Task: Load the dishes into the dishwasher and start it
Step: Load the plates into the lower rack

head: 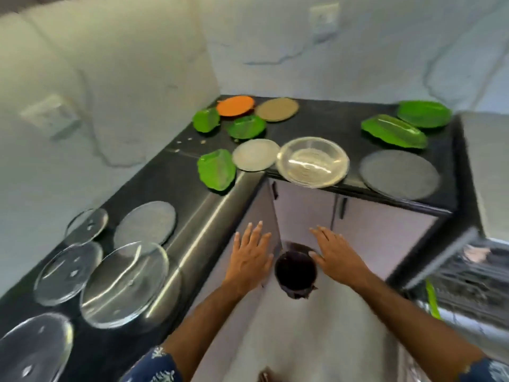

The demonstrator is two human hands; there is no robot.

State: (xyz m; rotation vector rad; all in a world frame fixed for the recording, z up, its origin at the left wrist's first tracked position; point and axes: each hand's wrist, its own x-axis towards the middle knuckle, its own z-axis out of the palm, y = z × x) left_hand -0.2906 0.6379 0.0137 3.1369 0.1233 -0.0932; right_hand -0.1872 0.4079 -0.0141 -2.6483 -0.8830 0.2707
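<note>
Both hands, left hand [252, 257] and right hand [334, 255], hover with fingers spread and released, flanking a dark bin [295, 270] below the glass bowl [313, 162] on the counter [325, 125].

Dishes are spread across an L-shaped black bench [316, 122]. At the far corner, an orange plate [235, 105] is seen beside a tan plate [276, 109], with green leaf-shaped plates [246, 127] just in front. Two more green plates [394, 131] are laid near the right end. A clear glass bowl [313, 161] is set upright at the front edge, between a pale plate [256, 154] and a dark grey plate [399, 174]. Clear glass plates [124, 284] are overlapped on the left run. The dishwasher rack [473, 282] is glimpsed at the right, blurred.
</note>
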